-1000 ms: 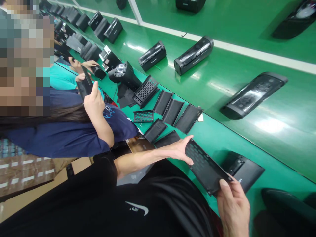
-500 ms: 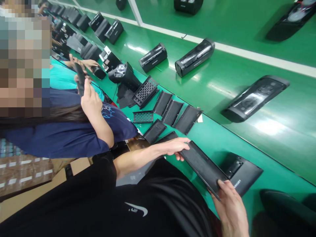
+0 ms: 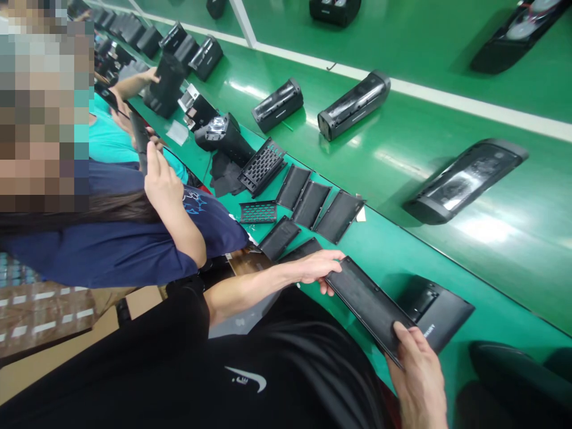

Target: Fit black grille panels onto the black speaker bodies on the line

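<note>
Both of my hands hold a long black rectangular panel (image 3: 369, 301) with a raised rim, its hollow side turned up. My left hand (image 3: 319, 269) grips the far left end, thumb on top and fingers beneath. At the near right end my right hand (image 3: 415, 360) presses its thumb on the inner face, with fingers round the edge. Just beyond the panel, a black speaker-like casing (image 3: 447, 316) with white lettering lies on the green table (image 3: 384, 238). Several flat black panels lie left of my left hand, among them a wide one (image 3: 339, 215).
Black slotted grilles (image 3: 263, 167) and an upright black casing (image 3: 230, 137) stand farther left. A co-worker's hand (image 3: 163, 179) holds a dark part close by. Black speaker units, one large (image 3: 467, 182), lie on the green surface beyond the table edge. A dark rounded object (image 3: 513, 375) sits at lower right.
My hands and the panel have barely moved. In the background at left, another person's hand has raised a large black casing off the table.
</note>
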The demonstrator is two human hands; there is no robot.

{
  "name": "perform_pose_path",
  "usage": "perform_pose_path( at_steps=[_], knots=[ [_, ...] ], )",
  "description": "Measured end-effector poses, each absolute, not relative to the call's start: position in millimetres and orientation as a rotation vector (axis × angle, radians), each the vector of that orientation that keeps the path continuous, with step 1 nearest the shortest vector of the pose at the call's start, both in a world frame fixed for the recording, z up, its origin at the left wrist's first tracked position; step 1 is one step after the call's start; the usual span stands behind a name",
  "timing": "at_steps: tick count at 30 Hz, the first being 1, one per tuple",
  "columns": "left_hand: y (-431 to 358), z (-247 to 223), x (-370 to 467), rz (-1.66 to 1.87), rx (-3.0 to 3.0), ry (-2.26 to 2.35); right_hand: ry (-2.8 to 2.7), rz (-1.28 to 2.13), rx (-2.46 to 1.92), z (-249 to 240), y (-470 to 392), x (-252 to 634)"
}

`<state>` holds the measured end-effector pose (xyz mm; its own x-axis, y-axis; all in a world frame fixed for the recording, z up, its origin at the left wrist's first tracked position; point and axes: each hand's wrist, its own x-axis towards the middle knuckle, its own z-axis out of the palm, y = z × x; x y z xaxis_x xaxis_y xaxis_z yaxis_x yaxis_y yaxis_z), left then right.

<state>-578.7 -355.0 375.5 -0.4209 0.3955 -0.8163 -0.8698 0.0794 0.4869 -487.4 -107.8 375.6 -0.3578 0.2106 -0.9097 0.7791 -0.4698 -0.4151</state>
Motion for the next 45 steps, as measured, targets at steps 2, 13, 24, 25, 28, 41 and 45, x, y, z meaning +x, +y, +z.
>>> perform_pose_path(
  at_steps=[2,13,24,25,28,41,45],
  knots=[
    [-354.9,376.4,-578.5,1.571,-0.534,1.316,1.312,-1.883,1.465,374.6,-106.7,-486.8],
    [-353.2,375.1,-574.8,1.613,-0.524,1.327,1.351,-1.825,1.497,380.3,-111.0,-489.8],
    [-353.0,374.7,-574.2,1.621,-0.552,1.324,1.350,-1.852,1.456,373.3,-106.1,-485.5],
    [-353.1,375.2,-574.3,1.626,-0.552,1.321,1.347,-1.859,1.466,372.7,-105.9,-485.0],
    [-353.1,376.7,-573.7,1.648,-0.558,1.317,1.374,-1.859,1.511,371.3,-106.4,-483.9],
    [-346.1,368.1,-563.9,1.973,-0.940,1.120,1.406,-1.974,1.506,363.7,-105.1,-485.5],
    [-348.5,369.1,-565.8,1.984,-0.970,1.231,1.406,-2.044,1.461,364.9,-98.0,-487.8]
  ],
)
